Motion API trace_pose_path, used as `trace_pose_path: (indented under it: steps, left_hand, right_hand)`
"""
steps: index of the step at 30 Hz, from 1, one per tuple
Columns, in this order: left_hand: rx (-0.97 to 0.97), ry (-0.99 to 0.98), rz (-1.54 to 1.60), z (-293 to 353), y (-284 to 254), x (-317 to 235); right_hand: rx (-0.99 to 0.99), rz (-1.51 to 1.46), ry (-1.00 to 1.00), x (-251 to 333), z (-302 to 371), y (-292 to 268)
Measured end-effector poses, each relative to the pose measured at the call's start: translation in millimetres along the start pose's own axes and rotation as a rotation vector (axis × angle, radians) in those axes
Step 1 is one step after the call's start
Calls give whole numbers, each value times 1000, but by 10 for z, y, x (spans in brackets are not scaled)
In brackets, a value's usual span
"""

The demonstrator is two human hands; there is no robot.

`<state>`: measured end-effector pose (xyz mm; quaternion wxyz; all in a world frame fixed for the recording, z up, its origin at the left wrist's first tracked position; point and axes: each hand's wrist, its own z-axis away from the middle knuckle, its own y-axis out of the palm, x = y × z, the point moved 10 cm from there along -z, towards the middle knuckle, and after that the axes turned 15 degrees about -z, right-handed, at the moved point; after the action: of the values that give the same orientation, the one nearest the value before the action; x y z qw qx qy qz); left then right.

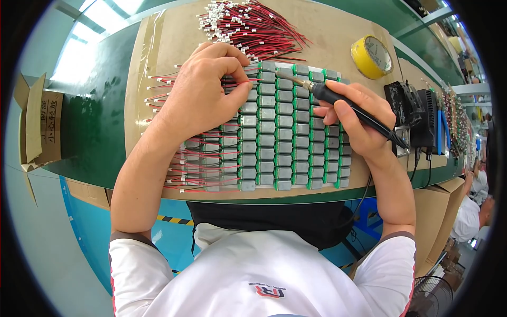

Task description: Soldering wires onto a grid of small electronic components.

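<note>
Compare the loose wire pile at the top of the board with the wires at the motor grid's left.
The wire pile lies loose and tangled, clear of the motors; the left wires run in flat rows from the motors. The pile is untouched; the left hand pinches a row wire. Both are red-and-black with white ends.

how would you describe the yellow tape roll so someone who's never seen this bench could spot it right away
Start at the brown cardboard sheet covering the green bench, where rows of small grey motors lie. Go to its far right corner, past the right hand holding the soldering iron. The tape roll lies there alone: the only round, bright yellow thing, beside the black boxes at the right.
</note>
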<state>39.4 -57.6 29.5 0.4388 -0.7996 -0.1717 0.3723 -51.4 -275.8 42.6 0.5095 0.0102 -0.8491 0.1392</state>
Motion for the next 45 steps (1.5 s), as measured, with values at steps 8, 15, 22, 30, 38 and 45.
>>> trace_pose_path:
  steps: [8,15,22,30,38,45]
  left_hand:
    - [-3,32,-46,19,6,-27]
    - [-11,42,-38,9,15,-19]
    - [-35,56,-34,12,21,-9]
    - [-9,75,-26,14,-42,-51]
    - [8,54,68,-31,-22,-28]
    - [22,96,6,69,7,-47]
  right_hand:
    - [19,169,-66,78,-337,254]
    - [92,276,-298,53,-600,650]
    - [112,249,-238,-24,-634,728]
    - [85,264,-267,41,-598,739]
    - [61,266,-330,60,-563,718]
    - [50,185,-41,56,-352,330]
